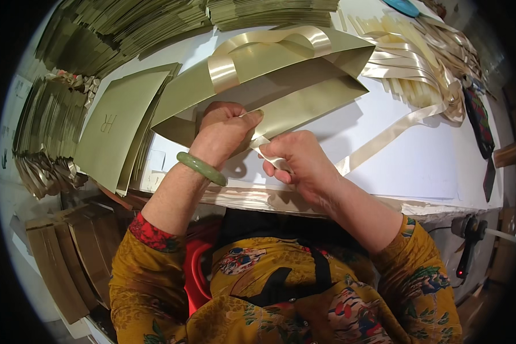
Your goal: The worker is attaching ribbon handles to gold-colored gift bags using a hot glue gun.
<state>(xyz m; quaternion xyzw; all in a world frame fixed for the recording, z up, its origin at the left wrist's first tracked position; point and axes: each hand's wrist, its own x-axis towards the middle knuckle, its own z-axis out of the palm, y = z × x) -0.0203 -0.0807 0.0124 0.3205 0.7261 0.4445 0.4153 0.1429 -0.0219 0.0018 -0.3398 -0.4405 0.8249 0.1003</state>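
Observation:
An olive-gold paper gift bag (309,109) lies tilted on the table, its mouth facing me. A satin ribbon handle (268,38) loops over its far panel. My left hand (223,127), with a green bangle at its wrist, grips the upper edge of the near panel, thumb on top; its other fingers are partly hidden. Just right of it, my right hand (299,161) pinches a cream satin ribbon (261,141) between thumb and curled fingers, close against the bag. Another stretch of ribbon (378,137) runs from behind the right wrist toward the ribbon pile; whether both are one piece is hidden.
Flat bags (122,124) lean at left, beside stacked bags with ribbons (53,120). More stacks (155,30) line the back. Cream ribbons (395,62) lie over pale-yellow sticks (419,92) at right. A glue gun (466,245) hangs below the table edge; cardboard boxes (64,262) stand lower left.

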